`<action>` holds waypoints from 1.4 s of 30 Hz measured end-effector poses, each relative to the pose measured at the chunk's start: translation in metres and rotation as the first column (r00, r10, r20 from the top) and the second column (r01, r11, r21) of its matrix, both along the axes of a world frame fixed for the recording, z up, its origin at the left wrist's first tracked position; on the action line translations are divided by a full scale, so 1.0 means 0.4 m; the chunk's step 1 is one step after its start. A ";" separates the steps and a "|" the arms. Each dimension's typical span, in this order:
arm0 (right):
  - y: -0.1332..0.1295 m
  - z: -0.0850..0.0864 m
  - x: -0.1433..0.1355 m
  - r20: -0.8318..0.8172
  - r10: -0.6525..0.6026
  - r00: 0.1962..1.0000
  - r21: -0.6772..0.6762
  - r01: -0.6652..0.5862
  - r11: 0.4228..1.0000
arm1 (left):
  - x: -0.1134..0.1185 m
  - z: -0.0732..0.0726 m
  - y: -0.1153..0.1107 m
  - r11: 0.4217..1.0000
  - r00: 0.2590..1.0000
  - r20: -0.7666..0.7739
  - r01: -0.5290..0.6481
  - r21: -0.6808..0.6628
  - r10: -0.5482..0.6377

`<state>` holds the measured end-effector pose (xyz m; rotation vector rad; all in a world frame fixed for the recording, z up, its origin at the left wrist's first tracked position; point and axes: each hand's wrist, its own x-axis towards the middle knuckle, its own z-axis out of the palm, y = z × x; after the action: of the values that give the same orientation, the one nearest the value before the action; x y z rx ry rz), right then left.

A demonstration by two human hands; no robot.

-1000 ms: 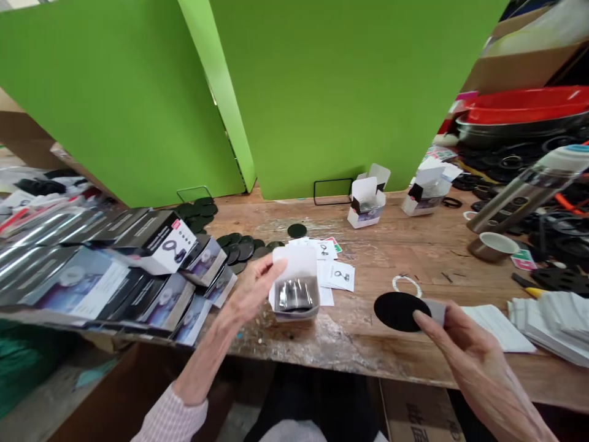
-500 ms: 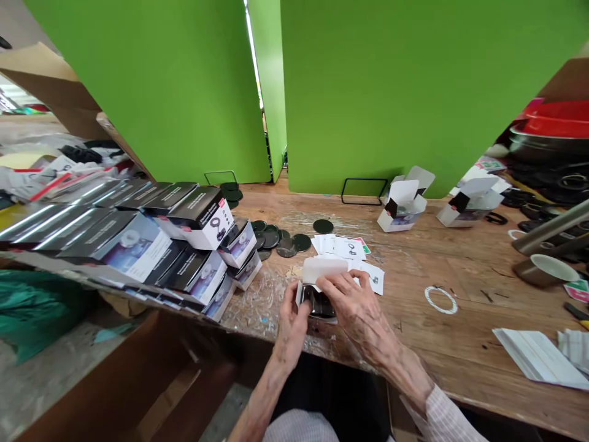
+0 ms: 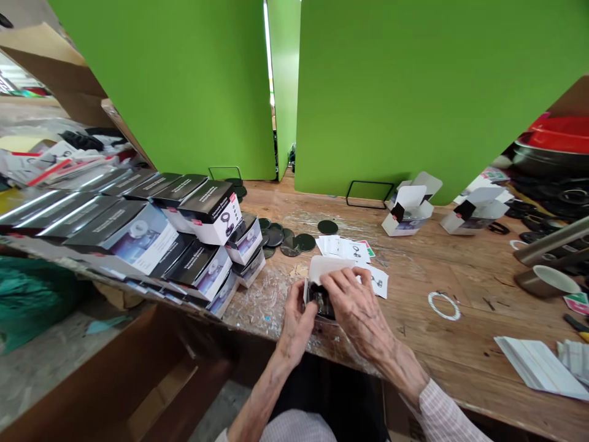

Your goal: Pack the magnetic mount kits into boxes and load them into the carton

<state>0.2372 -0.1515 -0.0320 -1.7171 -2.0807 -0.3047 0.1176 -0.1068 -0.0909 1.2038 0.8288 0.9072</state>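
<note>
A small open box (image 3: 327, 264) with a raised white flap stands near the table's front edge, and a glossy black item (image 3: 323, 301) lies inside it. My left hand (image 3: 297, 316) grips the box's left side, its thumb over the black item. Across the right side and the flap's base lies my right hand (image 3: 354, 301), fingers bent together; what its fingertips hold is hidden. Behind the box are printed leaflets (image 3: 343, 248) and several black discs (image 3: 304, 242).
Stacked printed boxes (image 3: 124, 230) fill the left side. Two open boxes (image 3: 407, 219) (image 3: 473, 215) stand at the back right. A white ring (image 3: 444, 306), a metal cup (image 3: 545, 281) and white folded sheets (image 3: 543, 367) lie to the right. Green panels (image 3: 414, 92) rise behind.
The whole view has shifted slightly. Both hands remain at the box, with my left thumb a little further over the black item.
</note>
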 end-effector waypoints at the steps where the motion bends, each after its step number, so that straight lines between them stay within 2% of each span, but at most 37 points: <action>1: 0.001 0.000 -0.002 0.012 0.020 1.000 -0.023 -0.019 1.000 | 0.000 -0.002 0.000 1.000 1.000 0.008 0.006 -0.002 -0.006; 3: 0.000 -0.006 -0.009 0.046 0.017 0.999 -0.025 -0.016 1.000 | -0.001 -0.003 0.002 1.000 1.000 0.020 0.011 -0.007 -0.011; 8: -0.022 -0.040 -0.028 0.124 -0.115 0.986 0.185 0.090 0.979 | -0.007 0.002 0.007 0.999 0.999 -0.013 0.033 0.009 -0.032; 10: -0.034 -0.045 -0.028 0.112 -0.100 0.989 0.167 0.080 0.983 | -0.010 0.002 0.008 0.999 0.999 -0.012 0.045 0.013 -0.044; 13: -0.059 -0.048 -0.011 0.004 -0.012 1.000 0.108 0.012 0.994 | -0.020 -0.009 0.002 0.999 0.999 0.014 0.038 0.023 -0.038; 15: -0.078 -0.059 0.007 -0.193 -0.054 0.980 0.137 0.082 0.987 | -0.031 -0.021 -0.007 0.992 1.000 -0.005 -0.003 0.123 0.004; 16: -0.086 -0.068 0.015 -0.338 -0.107 0.935 0.134 0.160 0.978 | -0.037 -0.028 -0.011 0.980 0.999 -0.032 -0.015 0.201 0.022; 17: -0.092 -0.080 0.022 -0.499 -0.159 0.852 0.090 0.233 0.968 | -0.044 -0.033 -0.014 0.958 0.997 -0.065 -0.016 0.287 0.037; 18: -0.094 -0.093 0.026 -0.652 -0.200 0.731 0.009 0.271 0.963 | -0.049 -0.037 -0.016 0.929 0.994 -0.102 -0.008 0.370 0.049; 19: -0.092 -0.105 0.027 -0.776 -0.220 0.591 -0.082 0.250 0.965 | -0.054 -0.039 -0.016 0.897 0.988 -0.141 0.009 0.442 0.059; 20: -0.088 -0.118 0.026 -0.864 -0.211 0.457 -0.144 0.176 0.974 | -0.058 -0.038 -0.014 0.863 0.982 -0.177 0.030 0.505 0.069; 22: -0.071 -0.136 0.021 -0.957 -0.161 0.243 -0.158 0.031 0.987 | -0.063 -0.029 -0.005 0.803 0.969 -0.232 0.072 0.592 0.084; 23: -0.062 -0.143 0.018 -0.975 -0.129 0.178 -0.131 0.000 0.991 | -0.063 -0.021 0.001 0.786 0.964 -0.254 0.092 0.612 0.085; 25: -0.049 -0.151 0.016 -0.987 -0.071 0.145 -0.075 -0.023 0.997 | -0.063 -0.003 0.017 0.798 0.956 -0.293 0.152 0.584 0.032; 27: -0.049 -0.155 0.022 -0.972 -0.049 0.228 -0.050 0.002 0.999 | -0.063 0.012 0.037 0.863 0.955 -0.292 0.189 0.469 -0.050; 29: -0.062 -0.156 0.034 -0.899 -0.039 0.437 -0.021 0.047 0.999 | -0.068 0.022 0.059 0.897 0.955 -0.266 0.231 0.376 -0.135; 31: -0.084 -0.152 0.047 -0.726 -0.013 0.688 0.033 0.054 0.998 | -0.078 0.025 0.082 0.861 0.938 -0.269 0.314 0.399 -0.218; 33: -0.105 -0.145 0.054 -0.509 0.042 0.860 0.085 0.002 0.996 | -0.091 0.025 0.100 0.770 0.899 -0.316 0.426 0.475 -0.302; 35: -0.118 -0.137 0.053 -0.391 0.050 0.919 0.104 -0.010 0.995 | -0.102 0.024 0.111 0.704 0.877 -0.367 0.472 0.531 -0.311; 39: -0.119 -0.122 0.040 -0.377 -0.004 0.926 0.051 0.025 0.998 | -0.111 0.027 0.106 0.609 0.882 -0.427 0.454 0.651 -0.200; 42: -0.112 -0.110 0.034 -0.322 0.020 0.947 0.051 -0.004 0.999 | -0.108 0.033 0.098 0.561 0.889 -0.426 0.441 0.701 -0.167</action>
<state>0.2509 -0.1964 -0.0759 -1.6022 -1.8299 -0.0634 0.0742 -0.0674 -0.0775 2.2589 0.3982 0.8005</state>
